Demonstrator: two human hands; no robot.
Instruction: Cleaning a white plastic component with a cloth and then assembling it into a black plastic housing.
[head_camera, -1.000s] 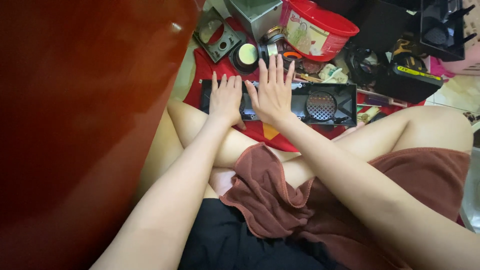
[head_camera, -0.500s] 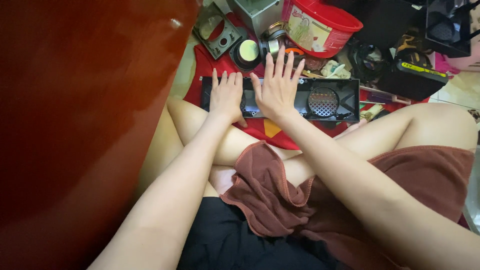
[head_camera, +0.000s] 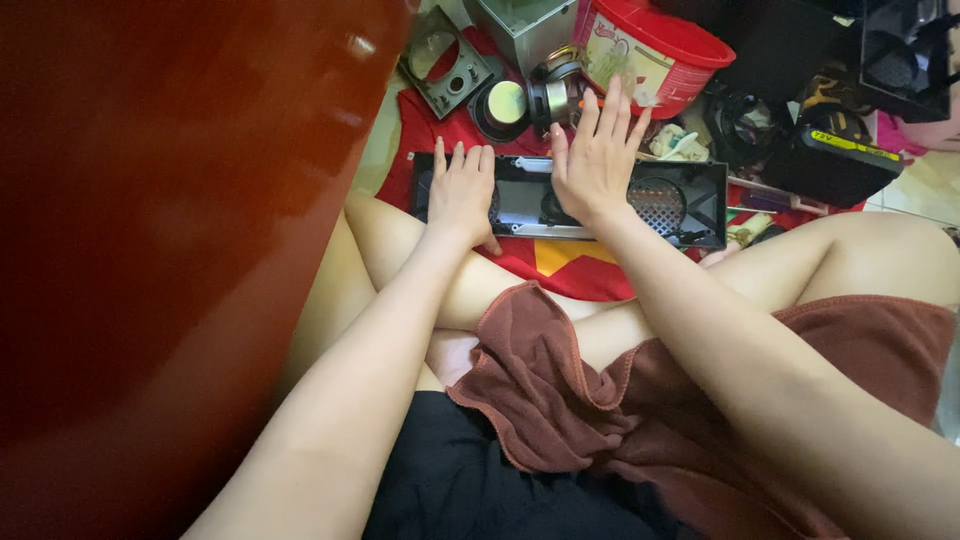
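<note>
Head view shows us both hands flat on a long black casing (head_camera: 690, 205) lying on red cloth (head_camera: 560, 265) ahead of the crossed legs; our left hand (head_camera: 462, 192) rests palm-down on its left end, fingers together and gripping nothing; our right hand (head_camera: 598, 158) lies open on the middle, fingers spread; a round grille (head_camera: 657, 203) sits just right of it; a red tub (head_camera: 650, 50) stands beyond; a brown towel (head_camera: 580, 390) covers the lap.
</note>
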